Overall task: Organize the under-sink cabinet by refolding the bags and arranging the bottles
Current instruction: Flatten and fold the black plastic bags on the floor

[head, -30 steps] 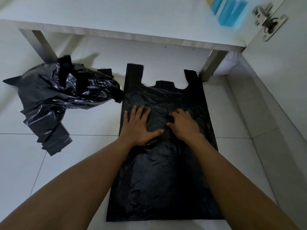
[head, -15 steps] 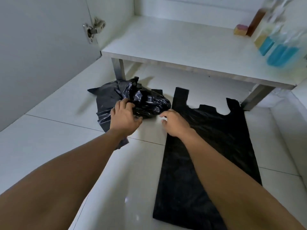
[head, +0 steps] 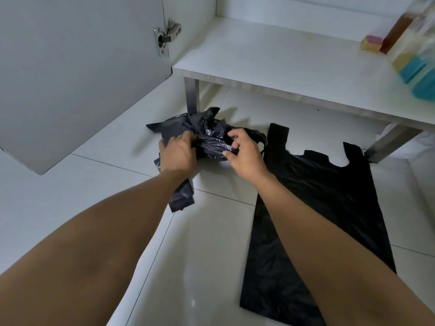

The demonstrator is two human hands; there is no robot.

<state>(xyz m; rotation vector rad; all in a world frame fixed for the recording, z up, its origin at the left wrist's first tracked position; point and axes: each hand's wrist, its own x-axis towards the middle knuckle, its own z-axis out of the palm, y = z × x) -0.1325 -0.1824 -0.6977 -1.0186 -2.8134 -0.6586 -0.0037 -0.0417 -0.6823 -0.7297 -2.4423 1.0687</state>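
Bags on the floor, one flat and one crumpled in both hands

Bags sit on the white tile floor [head: 70, 208] in front of the open cabinet; its door [head: 77, 74] stands at ten o'clock and its shelf [head: 282, 60] spans twelve to two o'clock, with blurred bottles [head: 419, 64] at the far right end. At four o'clock the flat bag [head: 329, 208] lies spread out, handles pointing toward the shelf; just beside it, near centre, the crumpled bag [head: 207, 135] is bunched by a metal shelf leg [head: 191, 97]. Left hand [head: 179, 154] presses on the crumpled bag's left side, fingers closed over the plastic; right hand [head: 244, 154] pinches its right edge between thumb and fingers.
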